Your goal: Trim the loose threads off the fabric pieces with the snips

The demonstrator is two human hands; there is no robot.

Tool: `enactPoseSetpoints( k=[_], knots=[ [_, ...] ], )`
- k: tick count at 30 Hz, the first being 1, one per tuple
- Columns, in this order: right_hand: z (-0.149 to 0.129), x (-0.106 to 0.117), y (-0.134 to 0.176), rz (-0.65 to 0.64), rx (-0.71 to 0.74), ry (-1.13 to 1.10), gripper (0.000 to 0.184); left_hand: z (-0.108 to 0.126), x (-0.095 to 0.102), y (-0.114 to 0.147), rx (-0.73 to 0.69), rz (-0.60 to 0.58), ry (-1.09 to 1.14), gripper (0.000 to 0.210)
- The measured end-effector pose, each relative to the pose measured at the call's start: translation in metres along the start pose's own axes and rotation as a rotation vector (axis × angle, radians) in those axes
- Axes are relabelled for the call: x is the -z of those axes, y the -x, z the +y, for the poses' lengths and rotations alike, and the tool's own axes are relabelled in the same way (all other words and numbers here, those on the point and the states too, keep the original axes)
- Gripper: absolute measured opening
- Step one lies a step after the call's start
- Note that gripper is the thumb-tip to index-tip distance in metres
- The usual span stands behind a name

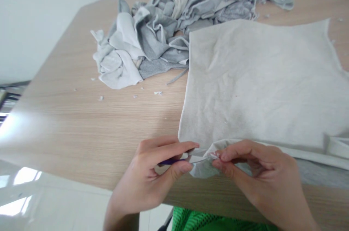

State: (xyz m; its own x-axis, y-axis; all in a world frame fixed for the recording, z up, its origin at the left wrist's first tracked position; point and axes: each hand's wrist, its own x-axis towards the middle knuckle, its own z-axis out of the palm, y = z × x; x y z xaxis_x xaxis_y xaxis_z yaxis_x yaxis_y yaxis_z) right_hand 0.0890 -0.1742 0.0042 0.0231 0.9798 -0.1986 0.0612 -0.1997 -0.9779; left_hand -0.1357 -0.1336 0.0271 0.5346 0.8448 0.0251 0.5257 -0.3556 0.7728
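Right hand (253, 169) pinches a bit of pale cloth (259, 85) at its near edge. Left hand (154, 173) holds slim purple tool (169, 161), long axis left-to-right, tip by that pinch; contact unclear. Cloth mostly beyond both hands, on tabletop (109, 125).

Your left hand (152, 173) hides most of the purple-handled tool (169, 161) — you can't tell its kind. Your right hand (263, 178) covers the bit it pinches of the pale cloth (259, 78), cropped at right — as the grey pile (158, 38) is above.
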Motion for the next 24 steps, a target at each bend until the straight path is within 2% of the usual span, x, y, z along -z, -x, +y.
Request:
enactPoseSetpoints(
  k=[6, 8, 12, 14, 17, 20, 24],
  knots=[
    [0.000, -0.001, 0.000, 0.005, -0.060, 0.014, 0.005, 0.000, -0.006, 0.006, 0.033, 0.026, -0.105, 0.029],
    [0.001, -0.001, -0.001, -0.011, -0.077, -0.003, 0.001, 0.000, -0.008, 0.005, 0.044, 0.021, -0.080, 0.029],
    [0.006, -0.002, -0.006, -0.077, -0.141, -0.109, 0.009, -0.003, -0.013, 0.007, 0.095, -0.002, 0.002, 0.027],
    [0.007, -0.005, -0.010, -0.107, -0.180, -0.195, 0.011, -0.005, -0.018, 0.010, 0.158, 0.023, 0.040, 0.033],
    [0.008, -0.010, -0.013, -0.185, -0.214, -0.327, 0.022, -0.008, -0.032, 0.014, 0.302, 0.060, 0.203, 0.046],
    [0.004, -0.014, -0.011, -0.197, -0.242, -0.383, 0.028, -0.009, -0.049, 0.014, 0.431, 0.014, 0.448, 0.028],
    [0.000, -0.017, -0.012, -0.185, -0.258, -0.375, 0.029, -0.009, -0.061, 0.012, 0.462, -0.016, 0.612, 0.035]
  ],
)
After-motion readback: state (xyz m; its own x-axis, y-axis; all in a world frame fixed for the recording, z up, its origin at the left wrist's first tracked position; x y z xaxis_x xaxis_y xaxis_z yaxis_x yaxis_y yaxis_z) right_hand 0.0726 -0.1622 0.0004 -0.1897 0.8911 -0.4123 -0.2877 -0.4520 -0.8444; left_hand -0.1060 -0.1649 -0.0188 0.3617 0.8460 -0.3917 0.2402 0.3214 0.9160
